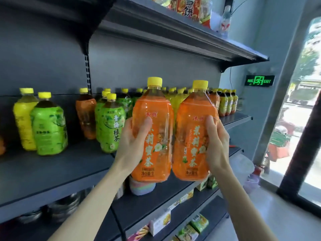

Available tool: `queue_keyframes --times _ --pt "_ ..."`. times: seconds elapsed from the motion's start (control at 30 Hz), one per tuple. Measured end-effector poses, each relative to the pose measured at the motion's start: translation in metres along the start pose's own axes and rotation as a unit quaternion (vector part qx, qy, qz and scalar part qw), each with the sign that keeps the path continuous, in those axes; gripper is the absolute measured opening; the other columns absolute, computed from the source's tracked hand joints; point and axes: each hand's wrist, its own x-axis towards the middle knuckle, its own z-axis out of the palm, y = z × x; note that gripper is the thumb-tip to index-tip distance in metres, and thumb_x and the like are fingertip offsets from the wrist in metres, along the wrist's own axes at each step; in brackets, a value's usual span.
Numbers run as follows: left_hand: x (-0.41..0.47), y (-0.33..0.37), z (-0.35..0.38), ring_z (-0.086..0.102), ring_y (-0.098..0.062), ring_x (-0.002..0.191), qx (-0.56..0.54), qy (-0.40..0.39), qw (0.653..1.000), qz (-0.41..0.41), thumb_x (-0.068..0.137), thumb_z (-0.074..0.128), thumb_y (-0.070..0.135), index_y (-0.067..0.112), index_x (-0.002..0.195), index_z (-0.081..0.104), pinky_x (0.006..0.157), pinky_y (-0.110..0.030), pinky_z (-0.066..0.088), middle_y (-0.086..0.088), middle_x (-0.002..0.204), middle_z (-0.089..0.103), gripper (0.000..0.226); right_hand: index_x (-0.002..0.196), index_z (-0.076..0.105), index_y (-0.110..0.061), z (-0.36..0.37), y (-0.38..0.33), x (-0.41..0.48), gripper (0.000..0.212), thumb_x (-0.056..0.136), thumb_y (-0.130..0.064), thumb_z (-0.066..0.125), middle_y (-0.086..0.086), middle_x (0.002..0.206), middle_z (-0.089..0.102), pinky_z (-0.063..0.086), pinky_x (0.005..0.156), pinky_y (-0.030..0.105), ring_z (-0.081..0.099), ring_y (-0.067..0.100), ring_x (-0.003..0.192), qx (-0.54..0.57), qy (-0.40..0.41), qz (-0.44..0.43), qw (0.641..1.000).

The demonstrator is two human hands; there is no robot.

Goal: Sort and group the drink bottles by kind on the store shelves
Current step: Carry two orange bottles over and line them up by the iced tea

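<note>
I hold two large orange-labelled tea bottles with yellow caps side by side in front of the dark shelf (52, 173). My left hand (132, 145) grips the left orange bottle (156, 122). My right hand (217, 145) grips the right orange bottle (192, 133). Both are upright, in the air, their bottoms just past the shelf's front edge. On the shelf stand a yellow bottle (23, 119), green tea bottles (49, 129) (111, 126), another orange bottle (86, 115), and several mixed bottles (225, 103) in a row at the back right.
An upper shelf (173, 37) with snack packs hangs overhead. Lower shelves hold small boxes (199, 223) and pastel cups (142, 187). To the right are a green exit sign (259, 80) and a large window (304, 101).
</note>
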Motion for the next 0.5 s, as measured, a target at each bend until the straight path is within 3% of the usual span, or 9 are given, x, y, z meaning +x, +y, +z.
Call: queue_keyframes --times 0.23,0.4,0.5 --pt "0.067 -0.066 0.082 0.068 0.002 0.082 0.002 -0.004 1.000 0.021 0.074 0.055 0.063 0.031 0.109 0.056 0.059 -0.009 0.049 0.023 0.090 0.070 0.047 0.103 0.061 -0.031 -0.066 0.058 0.081 0.047 0.074 -0.068 0.055 -0.008 0.087 0.074 0.056 0.064 0.020 0.073 0.012 0.078 -0.008 0.032 -0.006 0.999" --pt "0.130 -0.117 0.162 0.070 -0.004 0.084 -0.011 -0.037 0.999 0.011 0.075 0.056 0.060 0.031 0.111 0.055 0.062 -0.016 0.053 0.017 0.094 0.072 0.047 0.100 0.061 -0.035 -0.124 0.093 0.156 0.045 0.072 -0.070 0.054 -0.006 0.088 0.073 0.059 0.071 0.031 0.072 0.016 0.081 -0.052 0.061 -0.005 0.997" --pt "0.165 -0.145 0.216 0.069 -0.003 0.084 -0.022 -0.053 0.998 0.009 0.076 0.056 0.060 0.024 0.118 0.055 0.063 -0.014 0.052 0.015 0.095 0.072 0.055 0.097 0.062 -0.037 -0.165 0.112 0.199 0.042 0.073 -0.070 0.053 -0.006 0.089 0.074 0.059 0.069 0.026 0.073 0.016 0.082 -0.058 0.089 -0.014 0.994"
